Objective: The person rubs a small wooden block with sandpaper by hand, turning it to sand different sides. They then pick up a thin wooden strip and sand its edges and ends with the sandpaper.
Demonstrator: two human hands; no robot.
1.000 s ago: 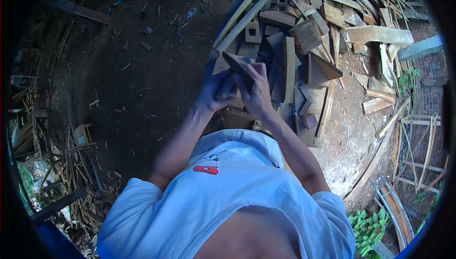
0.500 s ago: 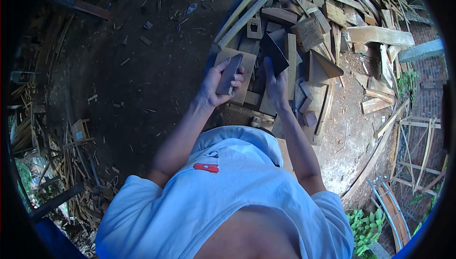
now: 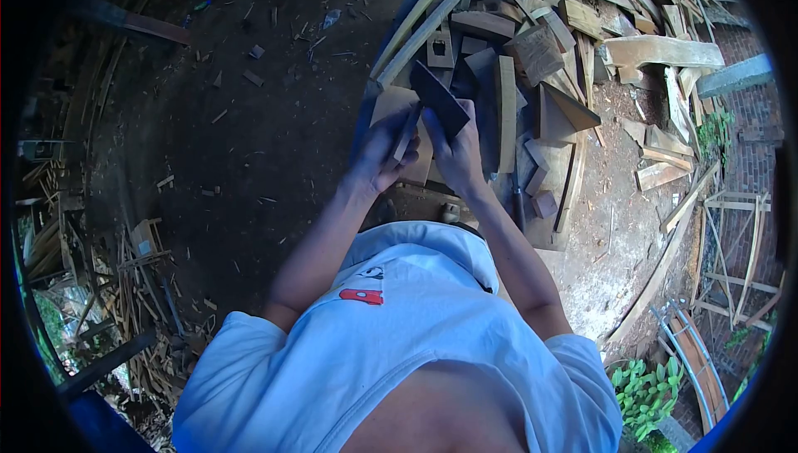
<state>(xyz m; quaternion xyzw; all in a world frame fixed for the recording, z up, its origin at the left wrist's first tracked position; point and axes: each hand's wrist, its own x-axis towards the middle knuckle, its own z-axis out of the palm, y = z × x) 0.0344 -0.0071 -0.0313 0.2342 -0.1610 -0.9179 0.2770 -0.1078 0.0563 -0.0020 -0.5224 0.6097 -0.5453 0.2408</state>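
Observation:
My left hand (image 3: 384, 156) is wrapped round a small flat wooden block (image 3: 406, 134), tilted so its narrow edge faces up. Close beside it, my right hand (image 3: 456, 152) grips a dark, flat rectangular piece (image 3: 439, 99), its thumb laid along the near face. The dark piece slants over the block, and their edges overlap in this view. Below both hands is a low work surface with a pale board (image 3: 391, 104) partly hidden behind my left hand. To the right of my right hand lies a tool with a dark handle (image 3: 519, 206).
Several wood offcuts crowd the work surface, among them an upright plank (image 3: 505, 112), an angled piece (image 3: 564, 112) and a block with a square hole (image 3: 440, 49). Long strips (image 3: 428, 21) run along its left edge. Scrap wood (image 3: 661, 52) is piled at right, sticks (image 3: 150, 287) at lower left.
My right hand has moved left with the dark piece, bringing it up to the block. My left hand has turned the block from its broad face to its edge.

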